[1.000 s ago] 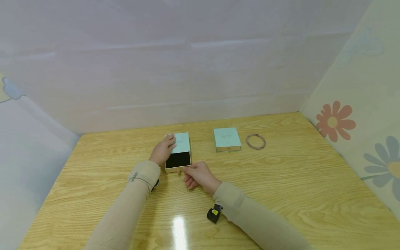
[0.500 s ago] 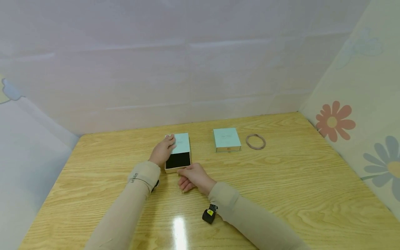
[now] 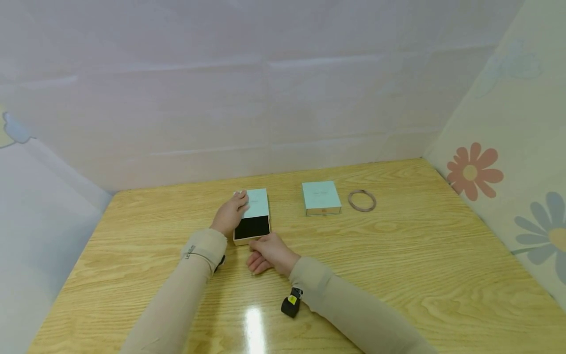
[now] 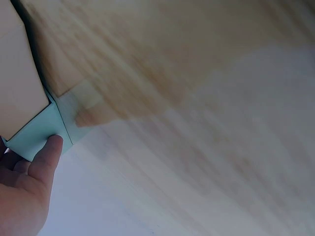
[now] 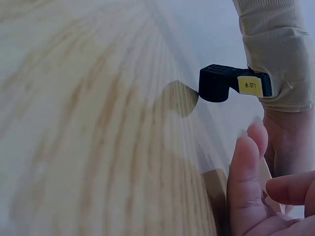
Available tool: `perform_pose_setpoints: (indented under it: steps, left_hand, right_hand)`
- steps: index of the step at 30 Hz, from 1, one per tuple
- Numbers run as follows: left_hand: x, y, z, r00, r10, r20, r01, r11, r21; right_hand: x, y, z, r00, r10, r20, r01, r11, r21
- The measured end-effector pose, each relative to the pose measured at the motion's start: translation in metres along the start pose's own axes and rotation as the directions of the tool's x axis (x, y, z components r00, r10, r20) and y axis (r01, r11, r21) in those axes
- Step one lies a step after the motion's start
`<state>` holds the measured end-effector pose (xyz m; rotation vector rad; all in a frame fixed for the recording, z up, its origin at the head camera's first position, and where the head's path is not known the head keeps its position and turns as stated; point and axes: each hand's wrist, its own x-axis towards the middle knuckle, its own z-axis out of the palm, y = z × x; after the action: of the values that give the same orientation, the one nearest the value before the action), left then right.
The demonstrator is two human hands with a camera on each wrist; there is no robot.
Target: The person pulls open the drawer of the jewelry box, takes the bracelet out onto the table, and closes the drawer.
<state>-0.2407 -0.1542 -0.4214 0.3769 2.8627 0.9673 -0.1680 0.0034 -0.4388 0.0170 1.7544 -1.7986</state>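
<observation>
A mint-green drawer box (image 3: 258, 202) lies on the table, its drawer (image 3: 252, 227) partly slid out toward me and showing a black inside. My left hand (image 3: 229, 214) grips the sleeve from the left, fingers over its top; in the left wrist view the thumb presses the sleeve's green side (image 4: 42, 130). At the drawer's front, my right hand (image 3: 271, 253) pinches with thumb and forefinger where the small pull tab sits, now covered by the fingertips. The other right fingers curl loosely below. In the right wrist view these fingers (image 5: 246, 182) show close up.
A second mint-green box (image 3: 321, 195), closed, stands to the right on the wooden table (image 3: 398, 255). Beside it lies a brownish-pink ring-shaped bangle (image 3: 362, 200). A pale wall (image 3: 265, 98) rises behind the table, and a flower-printed one (image 3: 522, 162) at the right.
My right hand has shifted left along the drawer's front, and its fingertips now cover the pull tab that showed earlier. The left hand and the box have stayed in place.
</observation>
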Motion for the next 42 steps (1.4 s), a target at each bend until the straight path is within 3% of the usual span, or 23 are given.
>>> perform_pose_setpoints:
  steps: [16, 42]
  left_hand:
    - [0.001, -0.002, 0.001, 1.000, 0.018, 0.001, -0.018, 1.000, 0.001]
    - [-0.003, 0.001, 0.000, 1.000, 0.011, 0.002, -0.011, 1.000, -0.002]
  right_hand:
    - [0.006, 0.000, 0.005, 0.999, 0.014, -0.043, -0.014, 1.000, 0.017]
    - [0.018, -0.003, 0.000, 0.999, 0.038, -0.014, -0.037, 0.998, 0.054]
